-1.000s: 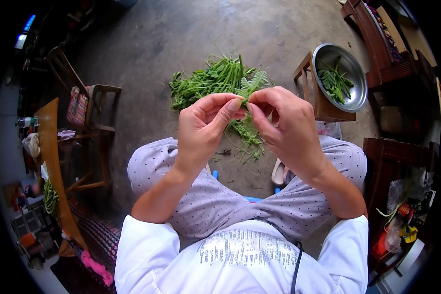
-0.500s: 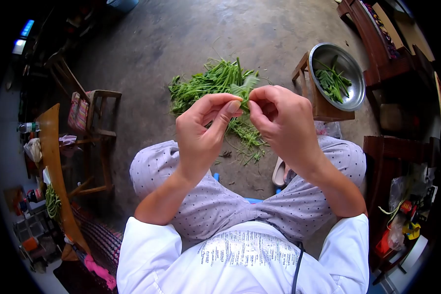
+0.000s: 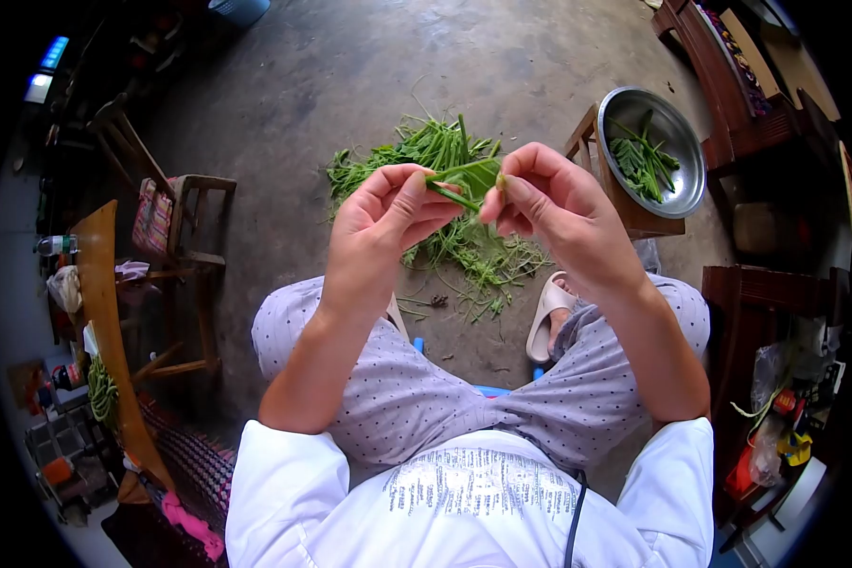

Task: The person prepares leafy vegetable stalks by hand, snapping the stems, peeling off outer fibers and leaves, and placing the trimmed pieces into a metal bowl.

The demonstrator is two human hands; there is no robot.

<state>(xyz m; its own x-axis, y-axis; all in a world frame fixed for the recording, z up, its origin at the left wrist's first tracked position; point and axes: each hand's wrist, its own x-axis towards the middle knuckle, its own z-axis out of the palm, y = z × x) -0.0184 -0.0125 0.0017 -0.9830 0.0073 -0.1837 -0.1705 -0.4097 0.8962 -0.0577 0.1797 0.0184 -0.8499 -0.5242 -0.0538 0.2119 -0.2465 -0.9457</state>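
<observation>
Picking over a leafy stem [image 3: 455, 195] looks like the step in hand — it sits between both hands, before the heap of greens [image 3: 398, 159] on the floor. The left hand [image 3: 374, 213] pinches it; the right hand [image 3: 566, 210] has a narrow grip at the leaf's edge, its hold too small to tell. Next calls for a steady left pinch — and a light right pull.

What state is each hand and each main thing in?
Left hand: grip shut on slender green leafy stem.
Stem: held, slanting.
Right hand: grip pinched, contents unclear.
Green leafy vegetable pile: loosely heaped.
Round silver metal basin: partly filled with greens.
</observation>
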